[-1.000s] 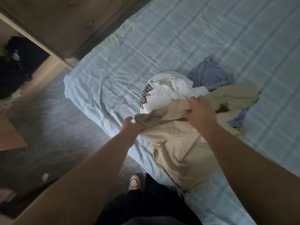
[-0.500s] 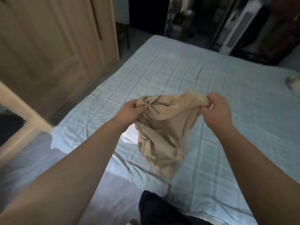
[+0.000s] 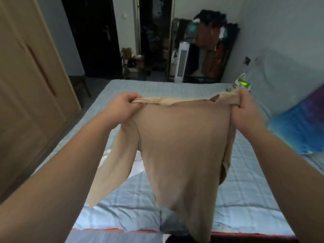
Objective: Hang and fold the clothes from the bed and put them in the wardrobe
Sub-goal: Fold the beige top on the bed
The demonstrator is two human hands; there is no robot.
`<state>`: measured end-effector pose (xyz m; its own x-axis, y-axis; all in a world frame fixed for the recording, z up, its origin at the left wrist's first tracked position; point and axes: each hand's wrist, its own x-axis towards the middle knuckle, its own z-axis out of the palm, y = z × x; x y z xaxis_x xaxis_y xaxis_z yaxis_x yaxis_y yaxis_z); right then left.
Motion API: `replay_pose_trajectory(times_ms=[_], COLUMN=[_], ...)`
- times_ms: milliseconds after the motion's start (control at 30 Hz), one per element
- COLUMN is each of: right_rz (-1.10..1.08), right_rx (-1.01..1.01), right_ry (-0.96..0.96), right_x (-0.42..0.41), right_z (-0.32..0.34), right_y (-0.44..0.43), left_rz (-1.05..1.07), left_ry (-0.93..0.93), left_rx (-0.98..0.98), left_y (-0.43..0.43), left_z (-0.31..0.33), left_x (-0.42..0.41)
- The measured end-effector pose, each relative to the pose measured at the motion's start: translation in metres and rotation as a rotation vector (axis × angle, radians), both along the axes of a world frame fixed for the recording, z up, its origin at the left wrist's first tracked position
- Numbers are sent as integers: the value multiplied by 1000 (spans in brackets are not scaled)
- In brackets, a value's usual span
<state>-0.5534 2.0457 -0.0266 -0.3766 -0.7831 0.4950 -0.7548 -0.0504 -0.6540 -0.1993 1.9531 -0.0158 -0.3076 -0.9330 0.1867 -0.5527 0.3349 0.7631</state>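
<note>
A beige long-sleeved shirt [image 3: 182,148] hangs spread out in the air above the bed [image 3: 157,88]. My left hand [image 3: 122,107] grips its left shoulder and my right hand [image 3: 245,106] grips its right shoulder, both at the same height. One sleeve [image 3: 112,165] dangles down on the left; the other is bunched along the right side. A sliver of white clothing [image 3: 138,165] shows behind the shirt on the light blue sheet. The wooden wardrobe [image 3: 29,85] stands shut at the left.
A blue and purple pillow [image 3: 301,127] lies at the bed's right side, a green and white packet [image 3: 242,84] near the far right corner. Beyond the bed are a dark door [image 3: 94,35], a white tower fan [image 3: 182,64] and a rack of hanging clothes [image 3: 212,44].
Both hands lifted the beige shirt off the pile on the bed, moved apart and stretched it open; my view rose from the bed's edge towards the far wall.
</note>
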Motion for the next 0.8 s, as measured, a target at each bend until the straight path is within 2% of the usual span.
replay_pose_trajectory(times_ms=[67,167,233,367,500,567,633,800], right_rz=[-16,-48,16,141,143,96,72,14], right_rx=[80,273,355,460,509,475,480,635], right_ry=[104,379,438,216,-241,-350,-303,-11], right_x=[-27,-64,-88,-141,-208,-234,-259,-305], right_z=[7,13,9,-21,-86,-119,-153,-251], right_y=[7,14,11,-19,-72,-103,-136,-213], left_rz=[-42,-67,-64,-80,-71,-57,-38,68], left_ry=[9,8,32,58,4,-32,-63,-172], left_rx=[34,55,67,131,223,285,362,474], left_y=[-2,-15,-33,-72,-121,-147,-172,-236], left_z=[8,8,-2,-42,-92,-121,-153,-252], left_x=[-19,-47,-68,-121,-182,-210,-236,-295])
